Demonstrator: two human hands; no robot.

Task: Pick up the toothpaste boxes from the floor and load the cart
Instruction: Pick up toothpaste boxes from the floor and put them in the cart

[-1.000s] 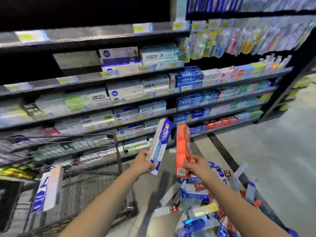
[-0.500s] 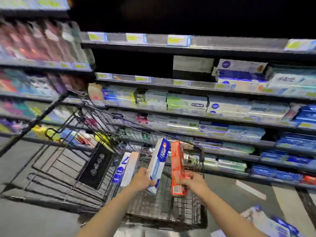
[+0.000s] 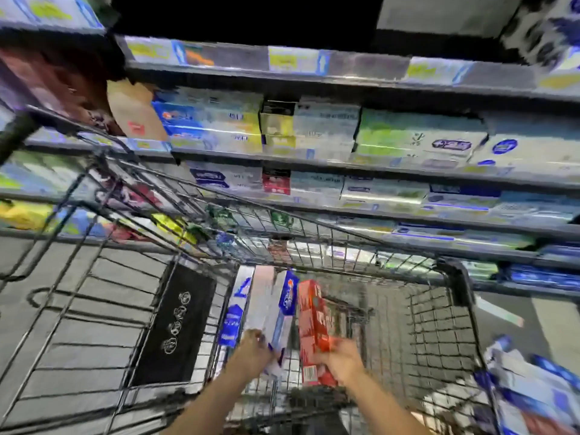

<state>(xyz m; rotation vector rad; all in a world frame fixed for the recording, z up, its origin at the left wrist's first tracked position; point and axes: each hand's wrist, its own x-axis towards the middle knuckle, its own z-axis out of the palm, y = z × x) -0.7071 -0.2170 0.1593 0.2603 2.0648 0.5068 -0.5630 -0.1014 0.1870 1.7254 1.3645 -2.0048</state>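
Holding one box each, both hands were already over the cart basket [image 3: 433, 324] when I logged this frame. Left hand [image 3: 251, 348] gripped the lower end of the white-blue box [image 3: 281, 312]; right hand [image 3: 340, 359] gripped the lower end of the red box [image 3: 314, 321]. Fingers of both were curled round the cardboard, and the hands sat close together, not touching as far as I could tell.

Key relation: both boxes stood nearly upright, long axes running up and away from the hands, slightly tilted, side by side with a thin gap. Just left of the white-blue box, a third box [image 3: 238, 306] leaned inside the cart, so close that I could not tell whether they touched. The bare wire floor of the basket lay below and to the right, nearer the right hand. My judgement: the red box had the freer drop; the white-blue one needed setting down beside the leaning box.

Further out: the black flap [image 3: 175, 328] at left, then the shelves [image 3: 314, 164] of stock behind the cart. More boxes on the floor [image 3: 530, 394] showed at lower right, still to be loaded.

Against half a second earlier: the boxes sat lower, down inside the basket rim rather than level with it, and the view had closed in on the cart. A full second earlier the hands were over the floor pile.
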